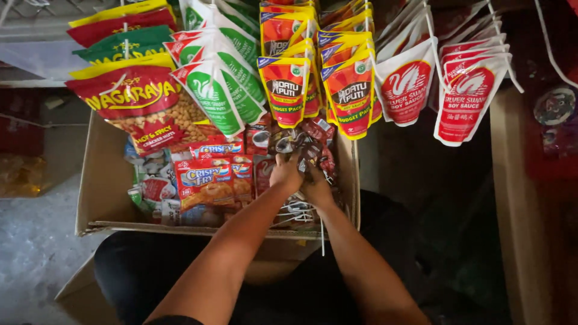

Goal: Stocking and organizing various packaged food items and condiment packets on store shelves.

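Both hands are reaching into the cardboard box [105,180], the left hand [286,173] and the right hand [316,188] pressing together and closing on a cluster of small dark sachets [301,144] near the box's right wall. Largest above the box, rows of hanging pouches are crowding down: red-and-white sauce pouches [406,90] to the upper right, orange vinegar pouches [349,96] directly over the hands, green-and-white pouches [220,99] over the middle, and a red nut bag [141,105] over the left side. Inside the box, left of the hands, breading mix packets [205,183] are lying flat. Judging from this, lifting the sachets could snag them on the low orange pouches, or the linked strip could tear or drag neighbouring packets out, since everything is packed tightly.
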